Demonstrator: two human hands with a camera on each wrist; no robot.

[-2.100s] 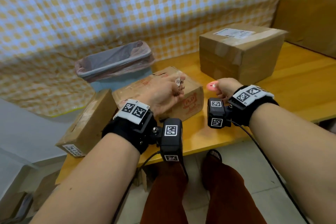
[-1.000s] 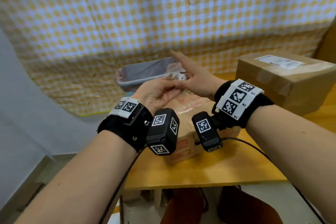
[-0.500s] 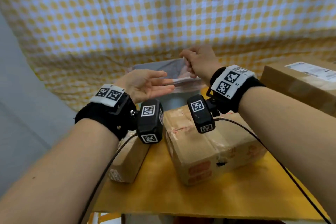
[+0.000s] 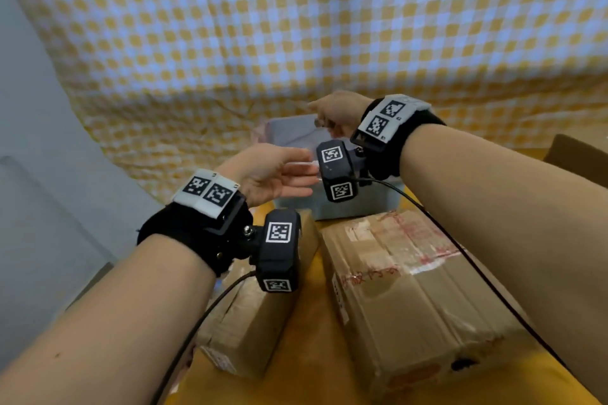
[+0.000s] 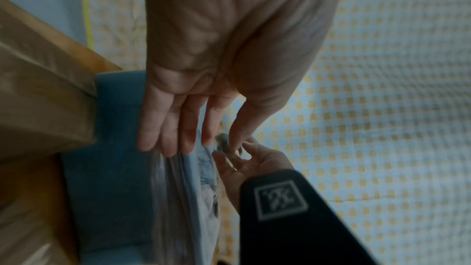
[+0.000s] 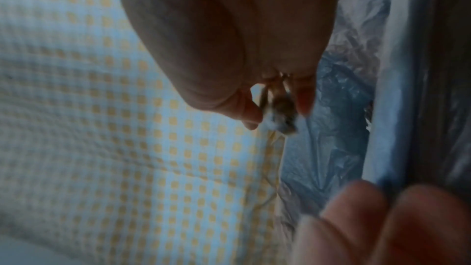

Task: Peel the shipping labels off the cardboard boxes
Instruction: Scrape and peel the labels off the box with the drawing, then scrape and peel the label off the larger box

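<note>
My right hand (image 4: 324,118) pinches a small crumpled label scrap (image 6: 279,116) between thumb and fingers, held over the mouth of the plastic-lined bin (image 4: 286,131). Lower down and nearer to me, my left hand (image 4: 296,174) is open with straight fingers by the bin's near rim and holds nothing. Below my arms, a taped cardboard box (image 4: 411,289) with red print lies on the table. To its left stands a smaller box (image 4: 250,322) with a white label (image 4: 218,360) on its near end.
The blue bin body (image 5: 109,148) sits at the far edge of the yellow wooden table (image 4: 309,371). A checked yellow cloth (image 4: 296,26) hangs behind it. The corner of a third box (image 4: 575,154) shows at the right edge.
The scrap passed from my left hand to my right hand, which has carried it out over the bin. My left hand opened and dropped lower. My view has tilted towards the bin.
</note>
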